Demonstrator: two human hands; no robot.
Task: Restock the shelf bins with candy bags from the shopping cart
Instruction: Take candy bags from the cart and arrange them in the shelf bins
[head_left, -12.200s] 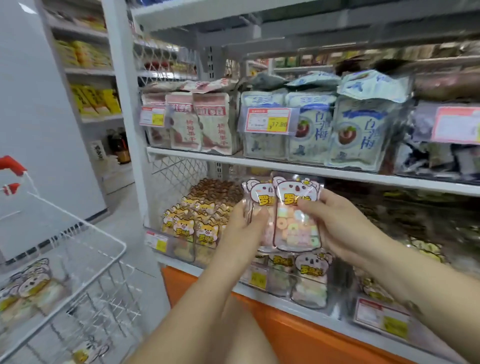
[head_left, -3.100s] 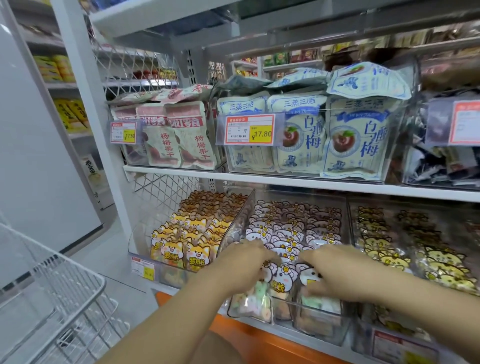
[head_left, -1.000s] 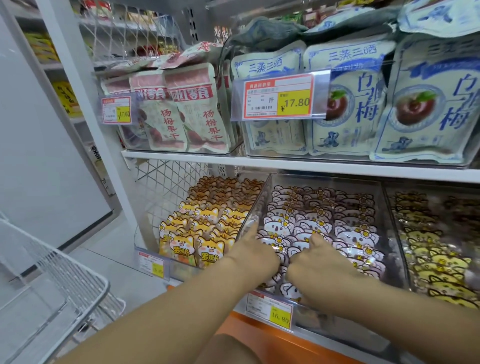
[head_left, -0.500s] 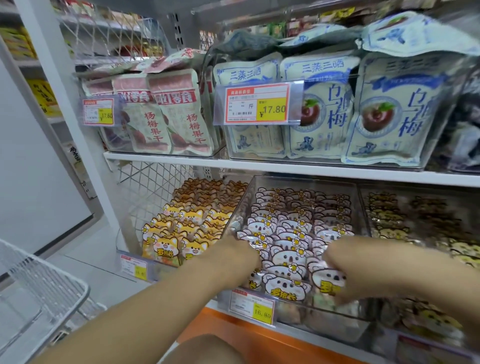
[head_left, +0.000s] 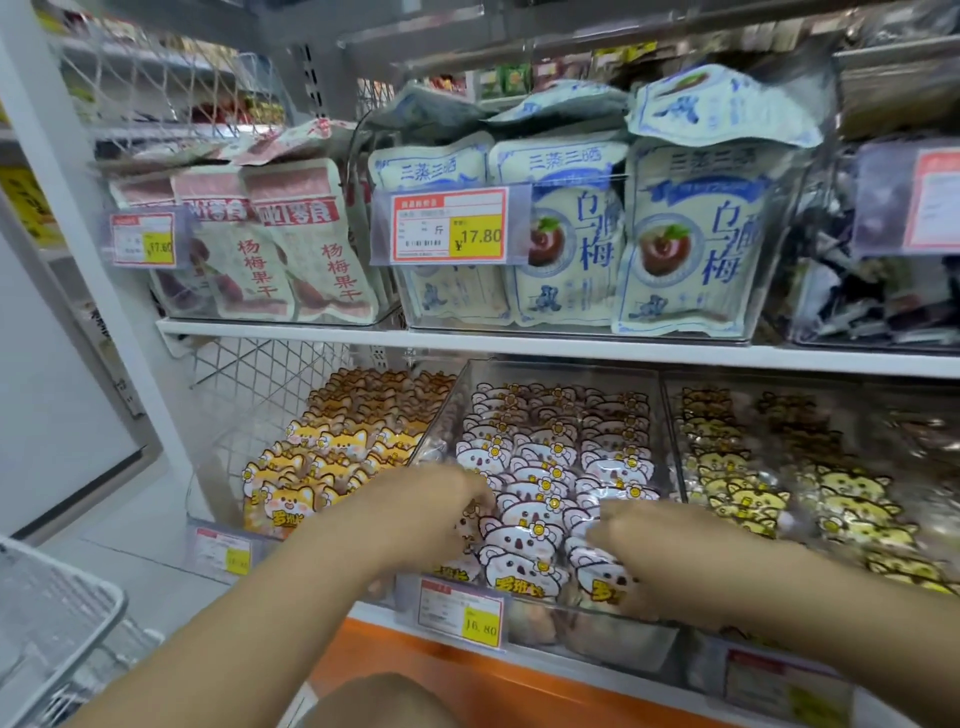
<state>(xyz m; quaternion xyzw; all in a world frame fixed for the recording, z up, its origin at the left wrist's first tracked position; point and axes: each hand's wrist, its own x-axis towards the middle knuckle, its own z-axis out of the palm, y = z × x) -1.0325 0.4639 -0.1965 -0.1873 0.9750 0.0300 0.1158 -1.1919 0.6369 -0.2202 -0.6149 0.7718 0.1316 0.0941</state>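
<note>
White koala-print candy bags (head_left: 524, 566) stand in rows inside a clear shelf bin (head_left: 597, 631) on the lower shelf. Both of my hands are inside this bin near its front. My left hand (head_left: 431, 501) rests on the bags of the left row, fingers pointing right. My right hand (head_left: 644, 545) lies over the front bags of the right row, fingers stretched left and touching their tops. Neither hand plainly grips a bag; motion blur hides the fingertips. A corner of the white wire shopping cart (head_left: 62, 608) shows at the lower left, its contents out of view.
A bin of orange fox-print bags (head_left: 332, 467) sits left of the koala bin, and yellow cat-print bags (head_left: 753, 493) fill the bin on the right. The upper shelf (head_left: 519, 345) carries big plum snack bags (head_left: 691, 244). A price tag (head_left: 460, 610) hangs on the bin front.
My hands have stayed in the koala bin; the left slid slightly back along the left row and the right shifted over the front right bags. The view swung a little right.
</note>
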